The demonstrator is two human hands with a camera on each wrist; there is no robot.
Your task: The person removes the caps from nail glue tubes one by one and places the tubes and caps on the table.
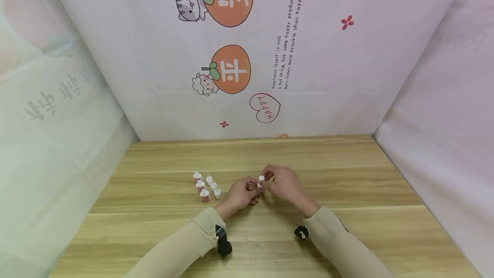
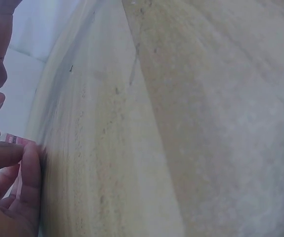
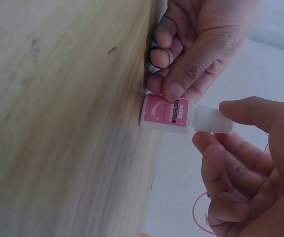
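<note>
A small white glue bottle (image 3: pixel 166 114) with a pink label stands upright on the wooden table, between both hands. My left hand (image 1: pixel 241 194) pinches its body low down, thumb on the label side in the right wrist view. At the white cap (image 3: pixel 213 120), the thumb and fingers of my right hand (image 1: pixel 283 181) grip from either side. The cap sits on the bottle's neck. In the left wrist view, only a strip of the pink label shows past the left hand's fingers.
Left of the hands, three similar bottles (image 1: pixel 205 195) stand in a row on the wooden table (image 1: pixel 162 231). Beside them is a row of three small white caps (image 1: pixel 217 194), at least one with a thin stem pointing up. Printed white cloth (image 1: pixel 316 63) walls the back and sides.
</note>
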